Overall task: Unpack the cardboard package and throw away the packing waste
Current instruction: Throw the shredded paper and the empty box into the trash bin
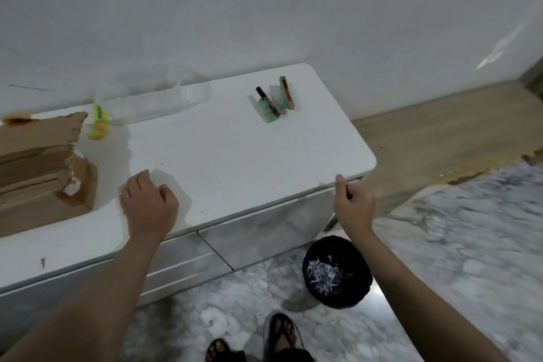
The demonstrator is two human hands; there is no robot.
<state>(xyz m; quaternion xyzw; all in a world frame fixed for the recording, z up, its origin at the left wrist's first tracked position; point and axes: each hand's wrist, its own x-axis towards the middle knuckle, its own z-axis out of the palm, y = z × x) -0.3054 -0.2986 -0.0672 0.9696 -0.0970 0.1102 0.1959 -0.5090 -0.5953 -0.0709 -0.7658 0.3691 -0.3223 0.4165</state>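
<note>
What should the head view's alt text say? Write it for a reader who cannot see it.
Two bare hands at a white table: the left hand rests on a clear plastic sheet, the right hand pinches something unclear by the table's edge. A torn cardboard box lies far left; a black bin holds shredded paper.

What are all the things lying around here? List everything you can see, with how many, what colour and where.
Torn brown cardboard package: one, brown, table's left end.
Yellow-green utility knife: one, beside the package.
Clear plastic sheet: one, transparent, table's back, by the wall.
Small unpacked items: a cluster, green, black, red and tan, table's far right; exact count unclear.
White table: one, against the wall.
Round black waste bin: one, on the floor, holding white shredded paper.
Left hand: curled on a pale sheet at the table's front.
Right hand: pinched at the table's front edge.
Sandalled feet: two, bottom centre.
</note>
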